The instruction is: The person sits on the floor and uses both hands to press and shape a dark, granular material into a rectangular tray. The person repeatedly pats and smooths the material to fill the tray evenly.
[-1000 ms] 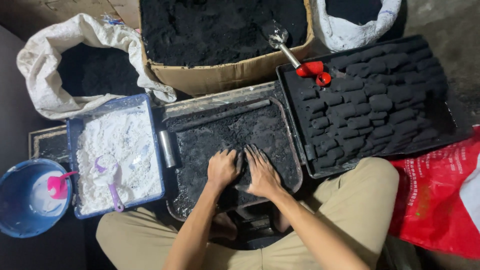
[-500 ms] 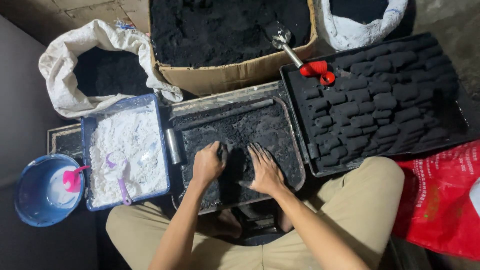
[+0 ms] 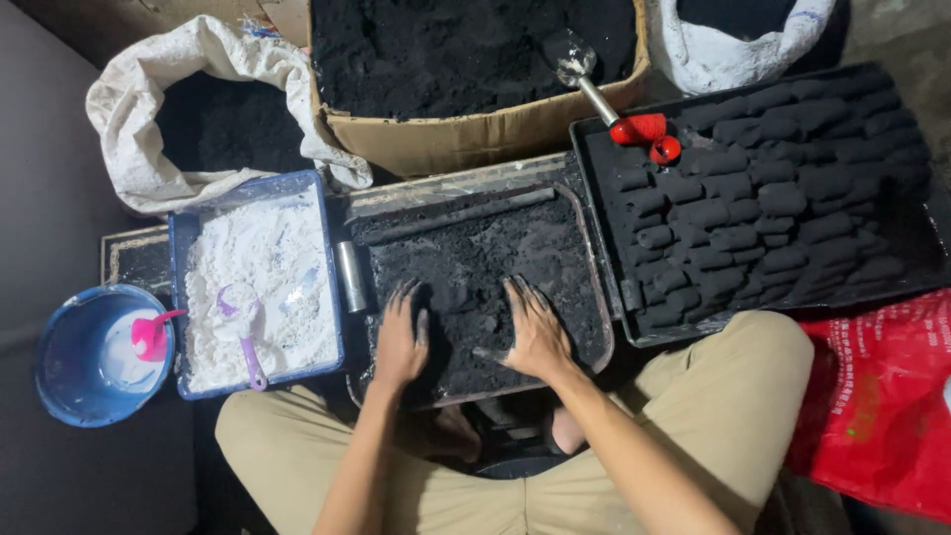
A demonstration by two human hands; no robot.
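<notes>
A metal tray (image 3: 592, 267) of loose black powder lies in front of my knees. My left hand (image 3: 400, 337) rests flat on the powder at the tray's near left, fingers spread and blackened. My right hand (image 3: 536, 329) lies flat on the powder a hand's width to the right, fingers also spread. A small heap of black powder (image 3: 468, 302) sits between the two hands. Neither hand holds anything.
A black tray (image 3: 892, 282) of moulded black briquettes (image 3: 753, 213) lies at the right. A cardboard box (image 3: 475, 134) of black powder holds a red-handled scoop (image 3: 614, 104). At the left are a blue tub of white powder (image 3: 260, 282), a blue bowl (image 3: 69, 352), a white sack (image 3: 149, 129) and a red bag (image 3: 882, 406).
My hands have moved apart on the powder: they were side by side near the tray's front, now the left is further left and a heap shows between them.
</notes>
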